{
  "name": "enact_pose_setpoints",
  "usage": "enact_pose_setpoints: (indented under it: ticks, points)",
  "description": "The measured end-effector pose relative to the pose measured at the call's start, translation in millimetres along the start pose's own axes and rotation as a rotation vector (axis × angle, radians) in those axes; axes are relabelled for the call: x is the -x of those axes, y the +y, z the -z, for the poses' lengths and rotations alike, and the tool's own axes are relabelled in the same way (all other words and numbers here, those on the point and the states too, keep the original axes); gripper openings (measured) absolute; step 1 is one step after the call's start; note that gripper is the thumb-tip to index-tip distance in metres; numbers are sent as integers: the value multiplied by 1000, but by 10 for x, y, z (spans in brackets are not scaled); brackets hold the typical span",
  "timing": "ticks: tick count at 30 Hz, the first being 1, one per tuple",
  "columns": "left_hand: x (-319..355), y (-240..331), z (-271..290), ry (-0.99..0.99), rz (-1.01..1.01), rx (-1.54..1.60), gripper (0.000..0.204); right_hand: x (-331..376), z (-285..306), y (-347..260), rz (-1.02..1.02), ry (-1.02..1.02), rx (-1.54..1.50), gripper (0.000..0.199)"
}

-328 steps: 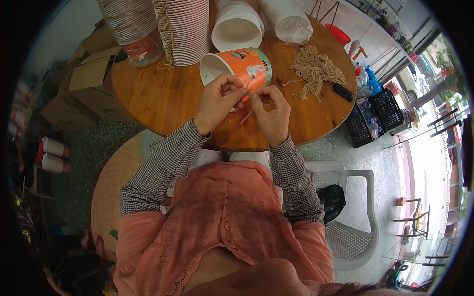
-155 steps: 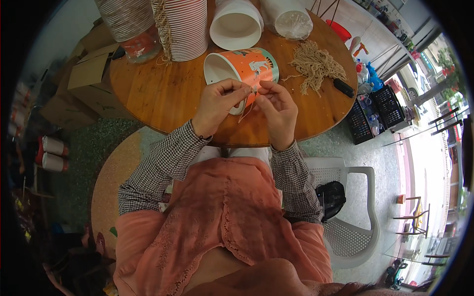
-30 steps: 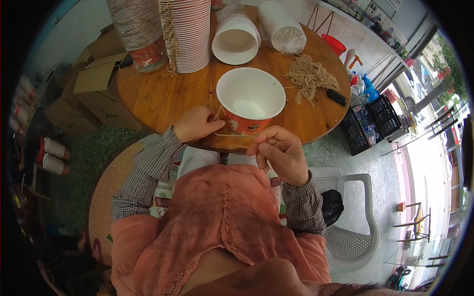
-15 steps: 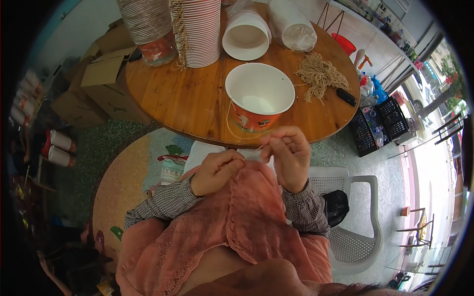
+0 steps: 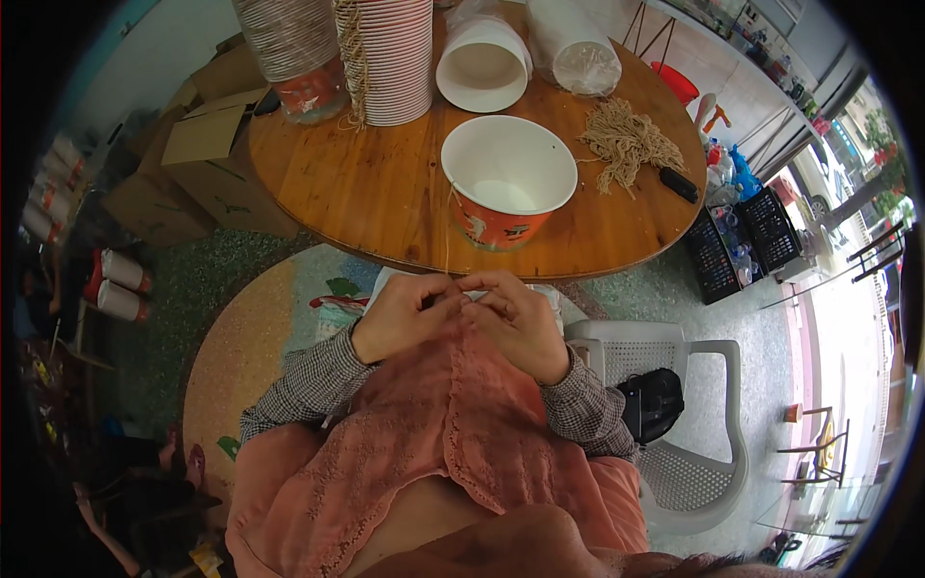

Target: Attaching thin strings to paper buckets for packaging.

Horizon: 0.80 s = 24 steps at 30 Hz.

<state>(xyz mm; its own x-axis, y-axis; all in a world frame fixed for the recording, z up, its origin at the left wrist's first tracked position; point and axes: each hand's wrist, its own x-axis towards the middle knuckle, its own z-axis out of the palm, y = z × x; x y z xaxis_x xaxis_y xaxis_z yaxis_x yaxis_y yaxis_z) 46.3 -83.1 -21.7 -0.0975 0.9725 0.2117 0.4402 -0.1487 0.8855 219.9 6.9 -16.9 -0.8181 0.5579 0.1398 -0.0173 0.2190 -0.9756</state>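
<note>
A paper bucket (image 5: 501,229), white inside and orange outside with printed figures, stands upright near the table's front edge. From its left side a thin tan string (image 5: 447,249) runs down over the edge to my fingers. My left hand (image 5: 400,316) is closed, thumb and forefinger pinched where the string comes in. Against it, fingertip to fingertip, sits my right hand (image 5: 523,328), also pinched. The string's end between the fingers is hidden. Both hands are in front of the pink apron (image 5: 434,405), just below the table edge.
Tall stacks of paper buckets (image 5: 390,67) and wrapped buckets (image 5: 482,72) occupy the back of the round wooden table (image 5: 347,202). A tangle of string (image 5: 626,140) and a black object (image 5: 678,184) lie right. Beside me is a white plastic chair (image 5: 708,462); cardboard boxes (image 5: 217,169) stand left.
My right hand has come down and left to meet my left hand, which shifted slightly. The string, looped before, now hangs straighter from the bucket.
</note>
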Motion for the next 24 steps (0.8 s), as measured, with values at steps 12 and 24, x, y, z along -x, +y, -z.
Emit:
enact_pose_setpoints:
  ticks: [12,24]
  points:
    - [-83,-31,15,-95,53,44,17,-64,-32,138,-179,-29,-256,25]
    - [-102,-126,75,201,146,436,25,22,57,122,81,314,-68,4]
